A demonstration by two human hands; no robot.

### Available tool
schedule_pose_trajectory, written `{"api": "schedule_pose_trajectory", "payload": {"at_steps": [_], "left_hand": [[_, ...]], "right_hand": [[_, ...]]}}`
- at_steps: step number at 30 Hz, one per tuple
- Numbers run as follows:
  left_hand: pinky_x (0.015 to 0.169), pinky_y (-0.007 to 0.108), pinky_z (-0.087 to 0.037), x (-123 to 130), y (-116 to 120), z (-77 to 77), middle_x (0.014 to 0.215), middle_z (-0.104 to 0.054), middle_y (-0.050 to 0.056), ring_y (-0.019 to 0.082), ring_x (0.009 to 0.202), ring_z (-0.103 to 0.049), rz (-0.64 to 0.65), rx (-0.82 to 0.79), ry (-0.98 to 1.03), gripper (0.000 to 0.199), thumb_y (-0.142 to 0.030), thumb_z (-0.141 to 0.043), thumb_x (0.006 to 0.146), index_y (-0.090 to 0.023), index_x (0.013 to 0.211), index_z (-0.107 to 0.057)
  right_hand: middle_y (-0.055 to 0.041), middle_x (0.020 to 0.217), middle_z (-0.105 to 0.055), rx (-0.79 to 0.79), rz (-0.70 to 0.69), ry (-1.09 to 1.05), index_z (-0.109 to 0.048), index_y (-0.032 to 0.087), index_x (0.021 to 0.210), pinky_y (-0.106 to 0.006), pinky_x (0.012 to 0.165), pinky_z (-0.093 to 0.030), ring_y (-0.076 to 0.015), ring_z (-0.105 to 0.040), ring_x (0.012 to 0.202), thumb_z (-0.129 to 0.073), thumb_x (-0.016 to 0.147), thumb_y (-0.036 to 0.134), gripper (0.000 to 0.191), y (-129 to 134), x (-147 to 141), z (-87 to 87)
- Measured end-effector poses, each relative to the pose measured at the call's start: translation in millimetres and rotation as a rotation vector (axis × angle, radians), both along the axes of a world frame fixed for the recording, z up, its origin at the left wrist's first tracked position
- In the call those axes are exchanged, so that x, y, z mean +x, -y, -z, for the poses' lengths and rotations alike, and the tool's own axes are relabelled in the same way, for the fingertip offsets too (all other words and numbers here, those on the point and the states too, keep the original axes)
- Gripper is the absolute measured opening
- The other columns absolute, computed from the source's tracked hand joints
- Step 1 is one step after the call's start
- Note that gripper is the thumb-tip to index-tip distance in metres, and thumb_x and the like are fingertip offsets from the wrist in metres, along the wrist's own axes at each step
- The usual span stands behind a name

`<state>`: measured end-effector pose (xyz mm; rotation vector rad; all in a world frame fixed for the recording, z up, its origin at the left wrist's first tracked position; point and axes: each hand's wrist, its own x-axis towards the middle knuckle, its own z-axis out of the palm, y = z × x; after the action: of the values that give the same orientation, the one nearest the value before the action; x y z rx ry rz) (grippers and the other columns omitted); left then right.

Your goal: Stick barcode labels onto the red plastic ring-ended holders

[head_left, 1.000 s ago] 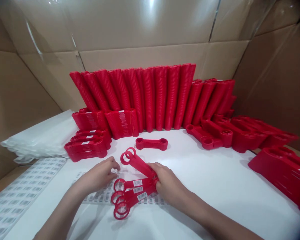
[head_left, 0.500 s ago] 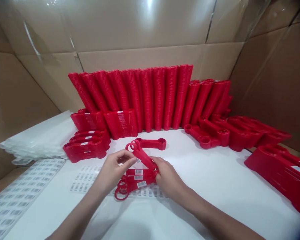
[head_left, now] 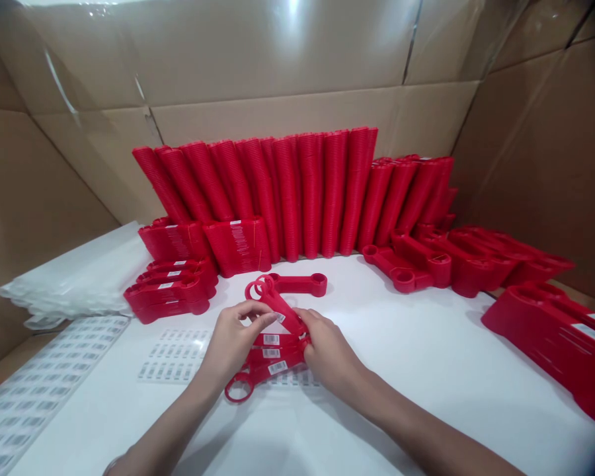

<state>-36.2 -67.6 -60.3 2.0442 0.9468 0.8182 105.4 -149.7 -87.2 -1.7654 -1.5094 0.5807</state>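
Step in hand was judged to be labelling; squaring the sticker (head_left: 280, 318) to the topmost red bar (head_left: 291, 321) before pressing seemed best. Left hand (head_left: 235, 334): grip was nearly closed, finger and thumb pinching that sticker (contact with bar unclear). Right hand (head_left: 330, 345): grip clenched the near ends of the fanned red bars (head_left: 293, 359), above the counter (head_left: 396, 396).

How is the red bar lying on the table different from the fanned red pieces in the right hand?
The red bar rests flat on the table, while the fanned red pieces are gripped in the right hand. Three of the fanned red pieces show white barcode stickers; the red bar shows none from here. Both are the same red color and have ring-shaped ends.
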Motion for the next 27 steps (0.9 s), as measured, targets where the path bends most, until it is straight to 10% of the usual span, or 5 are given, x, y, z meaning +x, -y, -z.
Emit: {"api": "schedule_pose_trajectory", "payload": {"at_steps": [6,15,27], "left_hand": [[0.069,0.027,-0.042,2.6,3.1,4.1,0.077,-0.065,0.000,0.015,0.071,-0.055,-0.033,0.099,-0.028,0.018,-0.035,-0.055,0.077,-0.019,0.074,-0.064],[0.067,0.031,-0.032,4.0,0.1,15.1,0.076,-0.058,0.002,0.017,0.071,-0.048,-0.080,0.665,-0.300,0.020,-0.034,-0.043,0.086,-0.018,0.087,-0.056],[0.067,0.027,-0.039,-11.2,-9.2,3.1,0.072,-0.050,0.001,0.014,0.070,-0.048,-0.126,0.534,-0.102,0.013,-0.028,-0.044,0.085,-0.017,0.083,-0.051]], "right_hand": [[-0.0046,0.090,-0.054,0.015,-0.019,0.001,-0.054,0.020,0.102,-0.026,0.071,-0.043,-0.0172,-0.054,0.087,-0.035,0.062,-0.002,0.049,1.9,-2.9,-1.9],[-0.0046,0.090,-0.054,-0.012,-0.068,0.006,-0.052,0.020,0.104,-0.023,0.063,-0.041,-0.0155,-0.053,0.078,-0.035,0.064,0.000,0.047,5.9,-6.1,-2.7],[-0.0026,0.087,-0.056,0.018,-0.098,-0.094,-0.057,0.021,0.092,-0.023,0.066,-0.042,-0.0148,-0.054,0.079,-0.035,0.061,0.001,0.043,5.1,-6.6,-3.4]]}}
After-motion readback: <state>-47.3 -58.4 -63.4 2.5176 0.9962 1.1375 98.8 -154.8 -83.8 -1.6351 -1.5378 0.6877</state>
